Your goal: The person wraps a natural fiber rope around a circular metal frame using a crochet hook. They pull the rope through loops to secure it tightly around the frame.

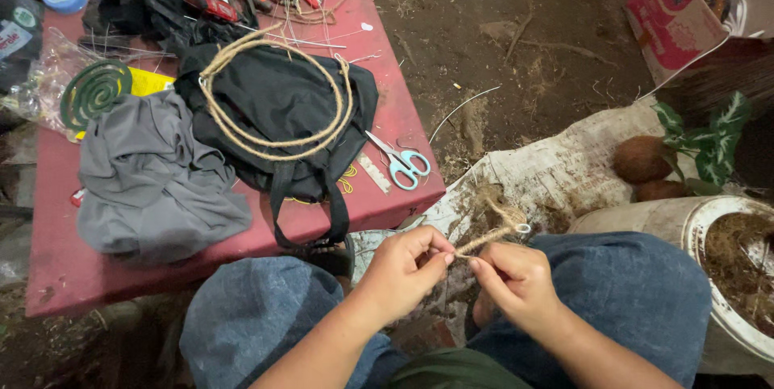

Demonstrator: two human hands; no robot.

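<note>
The twine (486, 239) sits pinched between your two hands just above your knees, low in the view at about 6 o'clock. Your left hand (403, 270) has thumb and forefinger closed on the near end of the twine, and your right hand (516, 280) grips it with its fingers curled in, right beside the left. From your fingers the twine runs toward 2 o'clock, ending in a frayed tuft with a small pale ring (522, 228) at its tip.

At 11 o'clock from your hands stands a red table (64, 268). On it a coil of jute rope (274, 91) lies on a black bag (282, 107), with a grey cloth (153, 183) at 9 o'clock of the bag and a green spiral coil (95, 92) beyond that. Blue-handled scissors (399, 162) rest near the table's right edge, at 12 o'clock from your left hand. At 3 o'clock a white pot (709, 236) holds fibre, and two brown coconuts (645, 165) lie at 1 o'clock beside a leafy plant (709, 143)
</note>
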